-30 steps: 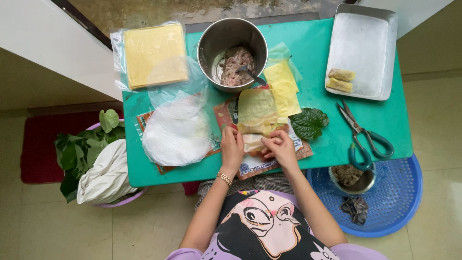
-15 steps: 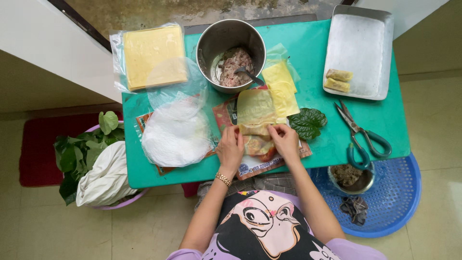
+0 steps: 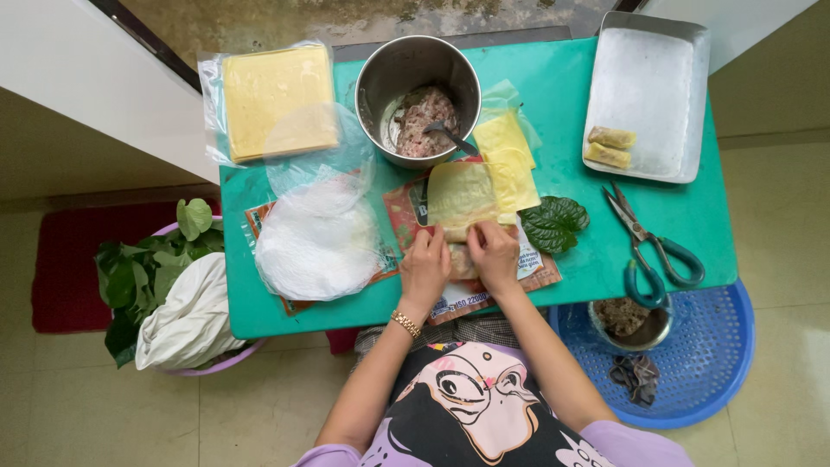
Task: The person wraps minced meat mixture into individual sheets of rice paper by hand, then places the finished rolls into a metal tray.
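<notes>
My left hand [image 3: 424,265] and my right hand [image 3: 494,255] press side by side on a pale yellow wrapper sheet [image 3: 460,197] that lies on a printed plastic package [image 3: 536,270] on the green table [image 3: 579,268]. Fingers of both hands curl over the near edge of the sheet, rolling it. Beyond it stands a steel pot [image 3: 418,71] with minced meat filling [image 3: 421,111] and a spoon [image 3: 450,138]. More yellow sheets [image 3: 508,160] lie right of the one I hold. A dark green leaf [image 3: 553,225] rests beside my right hand.
A stack of round white rice paper [image 3: 316,242] sits left of my hands, a pack of yellow squares [image 3: 275,99] at the back left. A metal tray [image 3: 648,86] holds two rolls [image 3: 609,147]. Scissors [image 3: 653,251], a blue basket [image 3: 692,355], a basin of leaves [image 3: 164,285].
My two hands have moved closer together on the wrapper and slightly forward, folding its near edge over.
</notes>
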